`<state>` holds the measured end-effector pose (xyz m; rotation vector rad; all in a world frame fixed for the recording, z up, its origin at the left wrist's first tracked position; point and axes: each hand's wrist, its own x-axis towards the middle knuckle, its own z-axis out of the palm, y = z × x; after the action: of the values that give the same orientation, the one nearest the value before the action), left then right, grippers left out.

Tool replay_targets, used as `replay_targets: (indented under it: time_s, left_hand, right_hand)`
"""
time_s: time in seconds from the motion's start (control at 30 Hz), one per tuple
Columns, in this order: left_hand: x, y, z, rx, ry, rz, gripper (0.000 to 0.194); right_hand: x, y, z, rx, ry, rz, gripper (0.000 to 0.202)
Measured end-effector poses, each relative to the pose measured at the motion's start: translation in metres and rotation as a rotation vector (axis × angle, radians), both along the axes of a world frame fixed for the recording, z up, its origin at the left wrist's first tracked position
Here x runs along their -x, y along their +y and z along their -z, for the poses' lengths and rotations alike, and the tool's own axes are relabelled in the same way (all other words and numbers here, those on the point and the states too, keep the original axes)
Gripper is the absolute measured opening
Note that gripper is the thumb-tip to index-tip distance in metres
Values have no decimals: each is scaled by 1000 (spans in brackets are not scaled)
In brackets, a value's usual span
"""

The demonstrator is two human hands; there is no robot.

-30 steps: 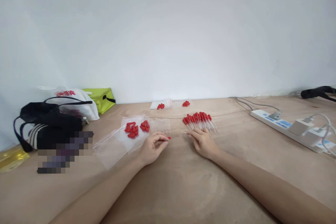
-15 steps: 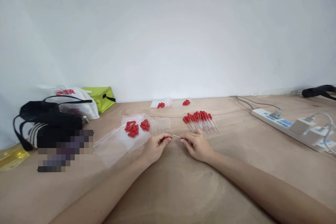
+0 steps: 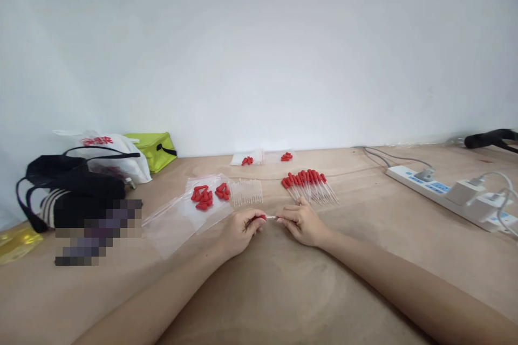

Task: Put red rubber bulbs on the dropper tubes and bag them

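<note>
My left hand [image 3: 243,229] is closed on a red rubber dropper bulb [image 3: 262,217], most of it hidden by the fingers. A thin clear dropper tube [image 3: 271,218] is pinched in my right hand [image 3: 301,224]. The tube's end meets the bulb's mouth; how deep it sits I cannot tell. Beyond my left hand, loose red bulbs [image 3: 202,198] lie on a clear plastic bag [image 3: 174,226]. Beside them is a row of bare clear tubes [image 3: 246,192]. Past my right hand several droppers with red bulbs fitted [image 3: 309,186] lie side by side.
Two small bags with red bulbs [image 3: 247,161] [image 3: 286,157] lie near the wall. A white power strip [image 3: 421,183] with plugs and cables is on the right. At left are a black bag [image 3: 89,199], a white plastic bag [image 3: 121,156] and a lime-green bag [image 3: 156,151].
The gap between the bulb and the tube has closed, and the two now touch. The tube has turned from slanted to nearly level. The other things lie as before.
</note>
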<state>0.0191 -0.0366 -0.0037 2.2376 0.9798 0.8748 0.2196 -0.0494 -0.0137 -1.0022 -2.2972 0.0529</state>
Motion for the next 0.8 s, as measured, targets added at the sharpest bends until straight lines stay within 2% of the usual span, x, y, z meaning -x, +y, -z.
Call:
replay_targets:
  time_s: [0.17, 0.33, 0.47, 0.57, 0.67, 0.8]
  left_hand:
    - [1, -3, -4, -105, 104, 53, 17]
    - [0, -3, -5, -198, 189, 20, 16]
    - [1, -3, -5, -241, 185, -6, 16]
    - [3, -3, -4, -223, 134, 6, 14]
    - [5, 0, -1, -158, 128, -33, 14]
    - [6, 1, 1, -102, 149, -69, 14]
  right_hand:
    - [-6, 3, -6, -8, -120, -44, 24]
    - [-3, 0, -6, -134, -250, 47, 24]
    - [-1, -3, -3, -181, -226, 77, 23]
    - [-7, -2, -3, -117, -156, 26, 23]
    - [-13, 0, -1, -50, -114, 6, 23]
    - [-11, 0, 4, -64, -118, 15, 23]
